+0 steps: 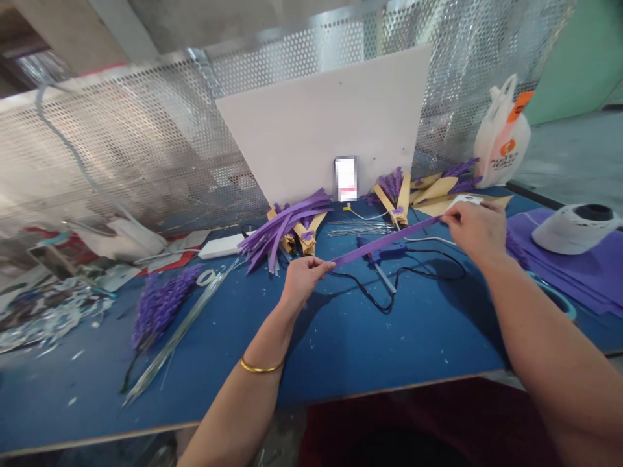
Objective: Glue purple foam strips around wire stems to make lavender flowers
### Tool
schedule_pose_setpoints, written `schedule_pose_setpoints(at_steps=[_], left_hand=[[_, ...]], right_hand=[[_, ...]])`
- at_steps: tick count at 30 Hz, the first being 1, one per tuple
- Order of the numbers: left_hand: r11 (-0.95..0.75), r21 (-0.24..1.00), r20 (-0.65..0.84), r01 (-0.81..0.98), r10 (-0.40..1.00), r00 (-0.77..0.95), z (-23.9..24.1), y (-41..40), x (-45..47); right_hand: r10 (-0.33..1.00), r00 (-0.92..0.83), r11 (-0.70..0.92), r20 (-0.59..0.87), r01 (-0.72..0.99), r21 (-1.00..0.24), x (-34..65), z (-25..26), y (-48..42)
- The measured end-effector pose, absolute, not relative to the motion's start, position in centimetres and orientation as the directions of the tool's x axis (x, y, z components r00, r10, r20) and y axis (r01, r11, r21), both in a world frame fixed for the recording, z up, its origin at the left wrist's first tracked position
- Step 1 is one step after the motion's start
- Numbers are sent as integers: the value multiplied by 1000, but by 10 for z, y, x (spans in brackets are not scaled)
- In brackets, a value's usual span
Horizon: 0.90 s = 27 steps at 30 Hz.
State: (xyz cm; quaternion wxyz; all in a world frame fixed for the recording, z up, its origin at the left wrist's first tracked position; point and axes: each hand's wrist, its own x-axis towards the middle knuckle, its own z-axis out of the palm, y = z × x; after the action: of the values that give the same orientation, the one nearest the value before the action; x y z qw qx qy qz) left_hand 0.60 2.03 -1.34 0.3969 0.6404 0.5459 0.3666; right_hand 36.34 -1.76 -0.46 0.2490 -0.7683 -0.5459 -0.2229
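Observation:
A narrow purple strip (384, 243) is stretched in the air between my two hands. My left hand (302, 279) pinches its near left end, with a gold bangle on that wrist. At the far right end, the fingers of my right hand (474, 228) are closed on the strip. Beneath it lies a blue glue gun (388, 253) with a clear glue stick and a black cord (438, 277). More cut purple strips (287, 224) are heaped beyond my left hand, over small tan paper-wrapped bouquets.
Purple lavender stems (163, 301), thin wires (189, 318) and a tape ring (206, 277) lie left. Purple sheets (574, 266), a white cone spool (577, 228) and teal-handled scissors (555, 295) are right. A white board (331, 123), phone (346, 178) and plastic bag (503, 139) stand behind.

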Motion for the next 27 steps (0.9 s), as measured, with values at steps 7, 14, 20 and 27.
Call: schedule_pose_setpoints(at_steps=[7, 14, 20, 27], left_hand=[[-87, 961, 46, 262, 986, 160, -13, 22, 5], [-186, 876, 185, 444, 982, 47, -22, 31, -1], [-163, 929, 187, 331, 981, -41, -17, 29, 0], [0, 999, -3, -54, 999, -52, -14, 30, 3]], right_hand=[[694, 374, -353, 616, 921, -162, 365, -3, -17], [676, 353, -332, 647, 930, -160, 368, -8, -15], [642, 364, -336, 675, 925, -179, 367, -7, -15], [706, 355, -313, 613, 933, -181, 367, -4, -16]])
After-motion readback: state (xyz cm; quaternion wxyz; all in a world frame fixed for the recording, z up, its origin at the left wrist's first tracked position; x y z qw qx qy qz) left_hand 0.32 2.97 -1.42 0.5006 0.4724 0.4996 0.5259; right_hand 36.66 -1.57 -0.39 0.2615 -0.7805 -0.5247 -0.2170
